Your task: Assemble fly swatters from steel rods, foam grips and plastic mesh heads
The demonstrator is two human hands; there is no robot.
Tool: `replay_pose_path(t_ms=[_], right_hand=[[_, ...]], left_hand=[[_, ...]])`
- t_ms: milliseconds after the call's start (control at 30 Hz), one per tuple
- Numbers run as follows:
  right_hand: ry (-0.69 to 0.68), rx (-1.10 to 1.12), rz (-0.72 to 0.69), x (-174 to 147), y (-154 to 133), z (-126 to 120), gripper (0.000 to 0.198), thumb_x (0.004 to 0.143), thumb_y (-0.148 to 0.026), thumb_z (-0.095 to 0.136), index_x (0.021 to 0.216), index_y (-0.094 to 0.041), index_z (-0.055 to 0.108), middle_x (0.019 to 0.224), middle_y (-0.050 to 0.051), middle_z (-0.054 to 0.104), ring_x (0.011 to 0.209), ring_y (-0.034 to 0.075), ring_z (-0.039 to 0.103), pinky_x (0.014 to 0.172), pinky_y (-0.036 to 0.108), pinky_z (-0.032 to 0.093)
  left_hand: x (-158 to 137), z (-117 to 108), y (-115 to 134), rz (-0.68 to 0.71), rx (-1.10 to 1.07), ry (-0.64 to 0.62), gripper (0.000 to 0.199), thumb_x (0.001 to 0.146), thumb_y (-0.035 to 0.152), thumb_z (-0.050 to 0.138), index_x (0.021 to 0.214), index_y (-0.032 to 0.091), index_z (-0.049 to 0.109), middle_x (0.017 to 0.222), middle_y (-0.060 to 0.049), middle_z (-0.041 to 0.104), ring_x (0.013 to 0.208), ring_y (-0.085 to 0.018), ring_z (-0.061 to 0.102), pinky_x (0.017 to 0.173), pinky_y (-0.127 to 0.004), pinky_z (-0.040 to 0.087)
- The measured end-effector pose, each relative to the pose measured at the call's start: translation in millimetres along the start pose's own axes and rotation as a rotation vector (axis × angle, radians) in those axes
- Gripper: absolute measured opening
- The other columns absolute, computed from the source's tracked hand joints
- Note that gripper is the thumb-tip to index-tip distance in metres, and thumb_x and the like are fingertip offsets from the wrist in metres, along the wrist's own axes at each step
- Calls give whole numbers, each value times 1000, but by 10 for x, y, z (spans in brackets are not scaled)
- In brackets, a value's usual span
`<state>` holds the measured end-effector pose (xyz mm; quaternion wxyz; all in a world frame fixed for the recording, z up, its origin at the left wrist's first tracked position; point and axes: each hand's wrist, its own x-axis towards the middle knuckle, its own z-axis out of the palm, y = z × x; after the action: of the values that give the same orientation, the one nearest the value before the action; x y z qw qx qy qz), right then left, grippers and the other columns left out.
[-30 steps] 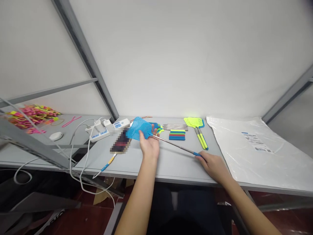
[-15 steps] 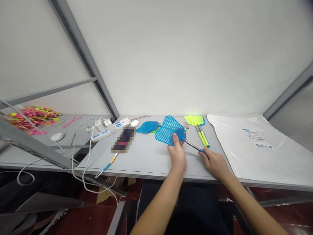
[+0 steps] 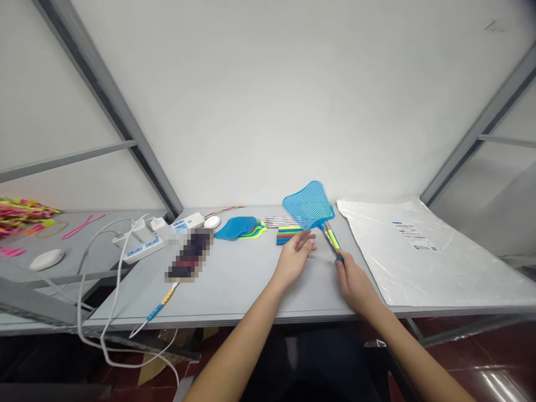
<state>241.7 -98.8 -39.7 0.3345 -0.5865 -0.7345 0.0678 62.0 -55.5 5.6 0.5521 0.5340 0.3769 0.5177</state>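
Observation:
A blue fly swatter with a perforated head and a metal shaft is raised over the table, its handle in my right hand. My left hand is off the swatter, fingers apart, just below its head. Behind my left fingers lie coloured handle grips, with a row of metal rods farther back. Left of these is a fanned stack of loose swatter heads, blue ones on top. The held swatter partly covers a yellow-green handle on the table.
A white plastic package with a label covers the table's right side. At left are power strips with white cables, a pixelated phone-like object and a white round puck. Metal frame posts rise beside the table.
My left hand has let go of the blue swatter's head and opened. The swatter has swung more upright in my right hand. The view has shifted to the right.

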Motion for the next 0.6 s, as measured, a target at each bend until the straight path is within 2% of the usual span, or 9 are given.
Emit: replay_pose_path(t_ms=[67,133,233,400,600], right_hand=[[47,31,139,29,-3,-73,40,98,-36,27,131,-17,39,105,11,67,82,22,67,67,31,46],[35,3,243,100,-2,-163,38,97,-38,31,128,-20,40,87,4,68,67,20,63,59,29,42],[-51,-109,324,296,11,-278,31,95,-37,34,121,-22,44,72,0,64,61,20,59,55,27,35],[-191,-193,406,723,41,-293,30,95,-33,31,115,-20,47,76,5,65,69,21,61,55,26,32],[-240,-221,411,1049,70,-203,30,94,-31,33,111,-20,56,81,7,68,72,20,62,58,26,34]], left_hand=[[102,-133,37,35,200,-145,36,89,44,53,110,17,63,111,-11,68,86,-18,67,78,-30,49],[236,-301,110,155,452,-242,33,93,43,45,102,19,65,100,-6,70,82,-17,66,77,-29,49],[442,-588,194,432,936,-256,32,96,38,39,90,22,67,87,-2,70,82,-17,63,75,-29,45],[576,-939,72,502,1036,-212,29,96,33,41,90,20,66,89,-6,69,86,-21,60,79,-34,42],[507,-969,-61,504,1072,-234,24,97,28,41,97,21,63,93,-4,69,87,-20,56,79,-35,42]])
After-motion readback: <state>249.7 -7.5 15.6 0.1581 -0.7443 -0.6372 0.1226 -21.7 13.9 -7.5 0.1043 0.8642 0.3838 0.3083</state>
